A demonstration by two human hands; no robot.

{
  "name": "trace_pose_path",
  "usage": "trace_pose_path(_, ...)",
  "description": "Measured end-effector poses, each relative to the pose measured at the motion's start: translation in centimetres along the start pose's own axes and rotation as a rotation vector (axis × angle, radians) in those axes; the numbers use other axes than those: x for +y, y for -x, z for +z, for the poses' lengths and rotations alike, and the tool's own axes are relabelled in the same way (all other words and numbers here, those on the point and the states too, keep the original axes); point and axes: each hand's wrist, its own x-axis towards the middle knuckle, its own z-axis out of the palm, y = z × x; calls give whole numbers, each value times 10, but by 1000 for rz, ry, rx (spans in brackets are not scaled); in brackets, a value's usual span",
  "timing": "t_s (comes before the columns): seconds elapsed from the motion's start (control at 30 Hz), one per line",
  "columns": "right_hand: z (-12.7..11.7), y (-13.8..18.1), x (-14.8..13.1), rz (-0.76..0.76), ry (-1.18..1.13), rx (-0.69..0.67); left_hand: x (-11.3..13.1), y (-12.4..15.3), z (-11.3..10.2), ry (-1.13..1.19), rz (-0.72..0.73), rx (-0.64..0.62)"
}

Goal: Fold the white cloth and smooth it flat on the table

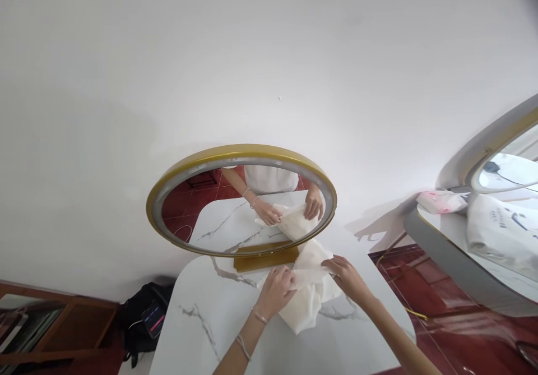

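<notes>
A thin, cream-white cloth (305, 305) lies crumpled on the marble-patterned table (193, 302), part of it lifted between my hands. My left hand (275, 292), with bracelets on its wrist, pinches the cloth at its left side. On the other side, the fingers of my right hand (345, 277) close on the cloth's right edge. Between them a sheer stretch of the fabric is drawn out, and the rest bunches below and behind. Whether it is a garment or a plain piece of fabric, I cannot tell.
Behind the cloth stands an oval gold-framed mirror (241, 151) on a gold base (260, 260), reflecting both hands. To the right, a second table (454, 251) holds a printed white bag (500, 226) and a tissue pack (441, 201). A black bag (145, 316) sits left, beside a wooden cabinet (75, 330).
</notes>
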Motion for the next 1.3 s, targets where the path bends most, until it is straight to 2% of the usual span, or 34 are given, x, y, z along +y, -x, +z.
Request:
trace_pose_path(0.1,-10,11,3,5,9,-76,-15,14,-10,118,-132,33)
trace_pose_path(0.2,-16,21,-2,-34,78,-32,-31,30,-14,149,-174,76)
trace_pose_path(0.4,-16,32,-6,-194,203,17,-41,51,-11,26,-42,244)
trace_pose_path(0.5,-15,36,-2,-199,208,23,-41,54,-9,-26,15,301)
trace_pose_path(0.57,-16,38,1,-125,151,10,-42,54,-7,-29,4,293)
trace_pose_path(0.77,-27,39,3,295,-205,-150,-49,52,-6,33,-124,228)
trace_pose_path(0.87,-31,40,9,366,-311,-183,-50,53,-13,95,-161,201)
trace_pose_path(0.97,-39,43,16,369,-357,-190,-50,55,-28,202,-163,180)
trace_pose_path(1.07,-61,42,16,414,-417,-150,-44,55,-51,321,-146,213)
trace_pose_path(1.2,-115,34,2,491,-501,-59,-23,55,-95,330,-98,311)
trace_pose_path(1.3,-167,33,-16,455,-564,-49,3,61,-136,346,-93,303)
